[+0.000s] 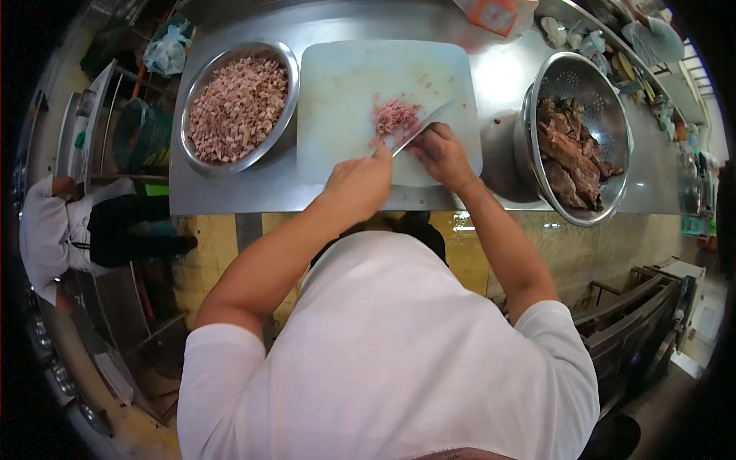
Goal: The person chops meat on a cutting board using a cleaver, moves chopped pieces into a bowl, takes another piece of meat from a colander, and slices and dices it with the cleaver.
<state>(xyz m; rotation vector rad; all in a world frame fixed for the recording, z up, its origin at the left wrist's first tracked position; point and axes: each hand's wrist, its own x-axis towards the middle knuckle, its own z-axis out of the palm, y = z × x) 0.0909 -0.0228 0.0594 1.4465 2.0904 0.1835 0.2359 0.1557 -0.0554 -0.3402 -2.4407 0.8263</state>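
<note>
My left hand (360, 185) is closed round the handle of a knife (418, 129), whose blade slants up and to the right over a white cutting board (330, 100). Beside the blade, on its right, my right hand (443, 156) has its fingers bent and pressed together; what they hold, if anything, is hidden. A small heap of chopped meat (395, 117) lies on the board, left of the blade. At the left stands a steel bowl (290, 115) full of chopped meat. A colander (571, 80) with large pieces of cooked meat (571, 157) stands at the right.
The steel table (230, 201) ends just in front of my body. An orange and white container (494, 15) stands at the back edge. Bags and small items line the far right. Another person (57, 222) in a white shirt is at the far left.
</note>
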